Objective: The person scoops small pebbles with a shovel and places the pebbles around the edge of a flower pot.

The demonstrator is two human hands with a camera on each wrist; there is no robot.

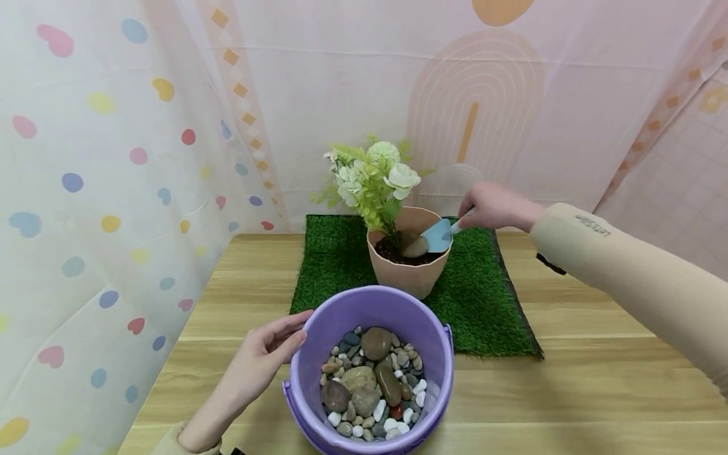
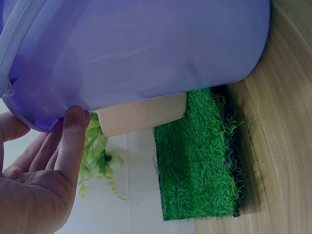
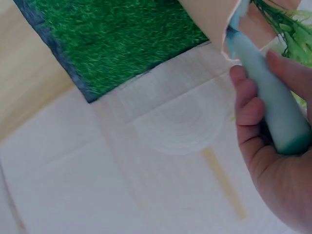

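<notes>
In the head view my left hand [image 1: 267, 354] grips the rim of a purple bucket [image 1: 307, 373] on its left side. Inside the bucket lie several large smooth stones [image 1: 359, 379] among small pebbles and white ones. My right hand [image 1: 497, 207] holds a small trowel [image 1: 438, 236] by its pale handle, fingers curled round it in the right wrist view. The light blue blade dips into a peach flower pot [image 1: 406, 278] with dark soil. A blurred brown stone [image 1: 416, 247] is at the blade's tip. White flowers [image 1: 402, 179] with green leaves stand in the pot's left side.
The pot stands on a green artificial grass mat [image 1: 483, 316], which lies on a wooden table [image 1: 580, 379]. Behind hangs a patterned curtain [image 1: 341, 76]. The bucket's handle [image 2: 12, 44] hangs at its side, and the bucket stands close in front of the pot.
</notes>
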